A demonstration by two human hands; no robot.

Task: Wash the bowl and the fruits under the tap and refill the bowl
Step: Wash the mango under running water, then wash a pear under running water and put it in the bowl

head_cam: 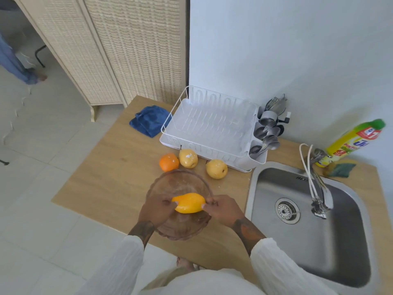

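Yellow mango (pixel 188 202) held over the clear bowl (pixel 179 188), long axis running hand to hand, slightly tilted, its narrower end toward the right hand (pixel 221 209). Left hand (pixel 156 208) pinches one end, right hand's curled fingers grip the other. Bowl sits on the desk (pixel 102 173) beneath both hands. Beyond the hands: orange (pixel 169 162), two pears (pixel 188 158) (pixel 216 168). Sink (pixel 306 220) right of the right hand.

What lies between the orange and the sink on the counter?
Two yellow pears: one right beside the orange, the other nearer the sink. The head view shows this.
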